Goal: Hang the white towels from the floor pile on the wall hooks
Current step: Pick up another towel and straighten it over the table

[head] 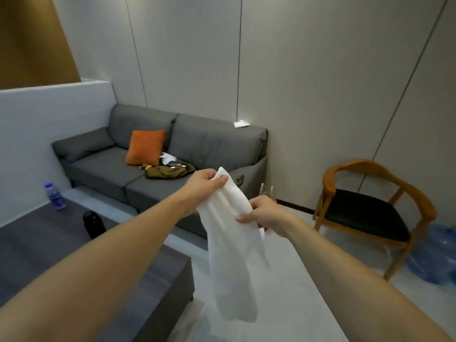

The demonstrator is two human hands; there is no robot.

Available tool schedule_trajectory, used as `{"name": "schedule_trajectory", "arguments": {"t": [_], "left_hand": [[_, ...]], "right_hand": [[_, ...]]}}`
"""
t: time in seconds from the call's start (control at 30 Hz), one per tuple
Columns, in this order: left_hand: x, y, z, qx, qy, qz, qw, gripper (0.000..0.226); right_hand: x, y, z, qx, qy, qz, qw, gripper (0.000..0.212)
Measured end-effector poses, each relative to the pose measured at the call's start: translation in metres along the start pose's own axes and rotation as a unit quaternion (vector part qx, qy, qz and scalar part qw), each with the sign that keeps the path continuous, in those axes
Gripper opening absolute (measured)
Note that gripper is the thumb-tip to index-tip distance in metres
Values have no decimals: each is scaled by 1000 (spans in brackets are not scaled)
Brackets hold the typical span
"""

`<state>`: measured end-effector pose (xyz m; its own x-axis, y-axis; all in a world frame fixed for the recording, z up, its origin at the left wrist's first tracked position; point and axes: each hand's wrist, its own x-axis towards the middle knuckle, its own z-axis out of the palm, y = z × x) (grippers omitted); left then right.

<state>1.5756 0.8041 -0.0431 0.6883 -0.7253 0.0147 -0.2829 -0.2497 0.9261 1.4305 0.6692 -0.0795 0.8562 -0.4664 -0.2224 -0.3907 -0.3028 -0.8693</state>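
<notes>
Two hands up, I see: left hand point(204, 182) pinches white towel point(232, 243) top corner, right hand point(265, 213) grips edge; towel hangs before sofa point(103, 166).

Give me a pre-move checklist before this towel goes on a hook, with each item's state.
1. Left hand grip on towel top corner: ok.
2. Right hand grip on towel edge: ok.
3. Towel off the floor: ok, it hangs free.
4. Towel spread flat: not ok, bunched between the hands.
5. Hook in sight: not ok, none visible on the wall.
6. Floor pile located: cannot tell, out of view.
</notes>
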Motion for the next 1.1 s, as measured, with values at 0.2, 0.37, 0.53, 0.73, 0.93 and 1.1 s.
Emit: {"name": "schedule_trajectory", "arguments": {"t": [0.2,0.37,0.53,0.73,0.93,1.1], "left_hand": [[14,-33,-101,-5,223,-43,974,17],[-5,-69,-197,8,383,-73,921,16],[-40,-119,-285,37,474,-103,874,15],[-58,-182,-417,51,551,-143,821,13],[-51,-218,-561,59,614,-196,762,17],[-47,-217,-644,70,650,-205,728,17]], "right_hand": [[87,-63,30,-12,20,-179,984,32],[146,-125,75,-148,-154,-241,947,39],[217,-170,153,-226,-141,-273,924,40],[308,-251,264,-284,-90,-306,904,44],[388,-355,371,-275,-63,-332,900,38],[427,-427,423,-190,-38,-378,905,15]]}}
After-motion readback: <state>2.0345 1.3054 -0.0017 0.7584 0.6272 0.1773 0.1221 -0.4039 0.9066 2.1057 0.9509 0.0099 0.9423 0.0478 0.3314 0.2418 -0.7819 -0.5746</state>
